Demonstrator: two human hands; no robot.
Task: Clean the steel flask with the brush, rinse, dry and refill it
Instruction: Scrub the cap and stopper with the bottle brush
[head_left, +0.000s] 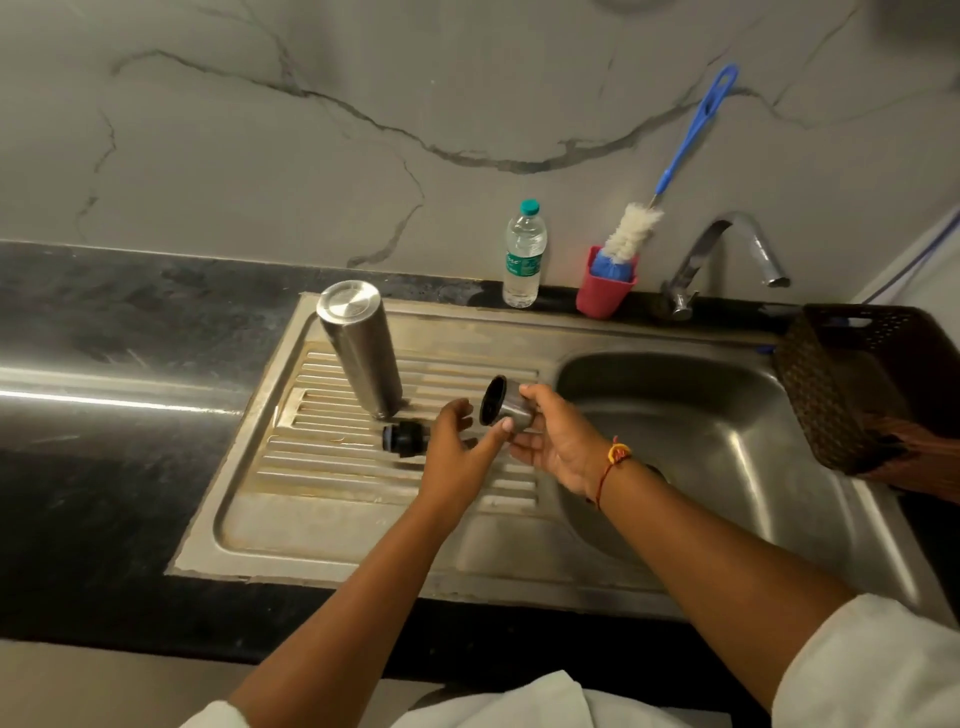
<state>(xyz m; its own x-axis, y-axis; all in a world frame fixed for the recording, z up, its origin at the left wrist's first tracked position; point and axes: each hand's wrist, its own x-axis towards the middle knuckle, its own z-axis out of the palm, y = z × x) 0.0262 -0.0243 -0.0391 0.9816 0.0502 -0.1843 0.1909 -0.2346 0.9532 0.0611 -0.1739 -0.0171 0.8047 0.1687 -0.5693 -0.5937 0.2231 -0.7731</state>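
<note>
White sleeves (872, 670) lead to two hands over the steel drainboard (322, 488), the right hand (561, 447) gripping one steel cap (506, 408), the left hand (457, 449) loose-fingered beside one black stopper (404, 438), one steel flask (361, 345) inverted behind; one brush (631, 234) in a red cup (602, 296), one water bottle (523, 254), one tap (727, 244), black table (104, 322), marble wall (260, 130).

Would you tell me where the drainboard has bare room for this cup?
Free: the drainboard strip between ridges and counter edge; also the ridges right of the flask. Crowded: around the stopper beside the flask and left hand.
</note>
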